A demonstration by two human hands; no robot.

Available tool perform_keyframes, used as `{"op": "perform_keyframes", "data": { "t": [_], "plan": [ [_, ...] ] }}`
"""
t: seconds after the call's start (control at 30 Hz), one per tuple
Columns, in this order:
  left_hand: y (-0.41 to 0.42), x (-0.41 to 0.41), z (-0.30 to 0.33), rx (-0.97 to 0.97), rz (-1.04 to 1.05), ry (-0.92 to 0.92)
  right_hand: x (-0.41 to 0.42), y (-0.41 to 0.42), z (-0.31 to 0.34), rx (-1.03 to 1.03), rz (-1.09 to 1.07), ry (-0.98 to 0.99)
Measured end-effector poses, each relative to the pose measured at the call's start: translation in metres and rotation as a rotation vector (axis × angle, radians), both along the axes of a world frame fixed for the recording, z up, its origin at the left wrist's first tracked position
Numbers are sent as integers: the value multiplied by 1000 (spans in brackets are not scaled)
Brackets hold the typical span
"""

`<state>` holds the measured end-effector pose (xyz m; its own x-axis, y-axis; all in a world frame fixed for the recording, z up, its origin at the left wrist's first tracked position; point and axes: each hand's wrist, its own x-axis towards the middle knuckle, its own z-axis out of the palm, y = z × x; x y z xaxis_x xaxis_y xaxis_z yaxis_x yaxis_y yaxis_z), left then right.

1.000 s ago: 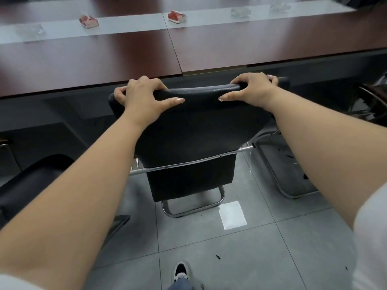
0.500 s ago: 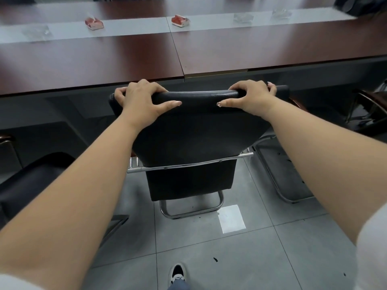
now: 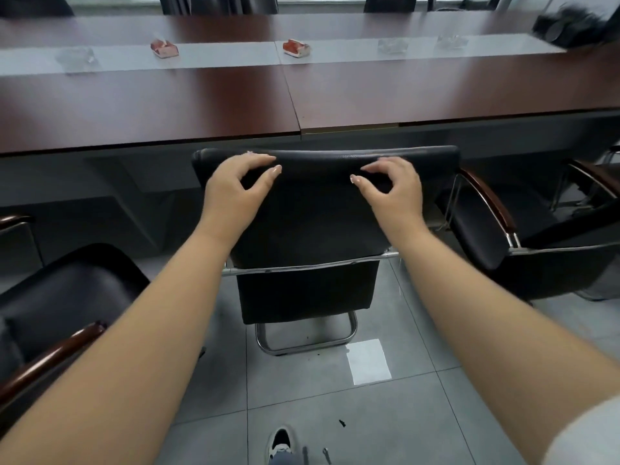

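Fingers of the left hand are loosely curled with the thumb spread apart from them. Their tips lie at the top rail of the chair, but they do not wrap it, and I cannot tell whether they touch it. The right hand mirrors this, curled and relaxed with nothing pinched between thumb and fingers, its tips just short of the same rail.

The rail's long axis runs left to right across the person, parallel to the near edge of the table. It lies straight ahead of both sets of fingertips, on their far side. Neither hand is clearly nearer. They sit either side of the rail's middle, the left closer to its corner than the right is to its own.

The chair stands upright, its back just beside the table edge and its seat hidden under the table, so it looks pushed in. Any further move would likely be a straight push or pull across that rail, square to the table, and both hands would have to close over the rail first.

Further out, black chairs stand on the left and on the right. Two red boxes lie on the table's far strip, and a white square lies on the floor behind the chair
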<state>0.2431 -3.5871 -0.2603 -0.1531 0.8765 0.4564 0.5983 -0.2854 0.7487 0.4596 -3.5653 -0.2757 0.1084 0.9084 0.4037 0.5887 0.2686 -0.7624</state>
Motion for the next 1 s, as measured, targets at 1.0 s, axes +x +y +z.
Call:
{"op": "perform_keyframes", "data": {
  "t": [1.0],
  "plan": [
    [-257,-170,-111,-510,664,-563,-300,-171,-122,-884,935,-108]
  ]
}}
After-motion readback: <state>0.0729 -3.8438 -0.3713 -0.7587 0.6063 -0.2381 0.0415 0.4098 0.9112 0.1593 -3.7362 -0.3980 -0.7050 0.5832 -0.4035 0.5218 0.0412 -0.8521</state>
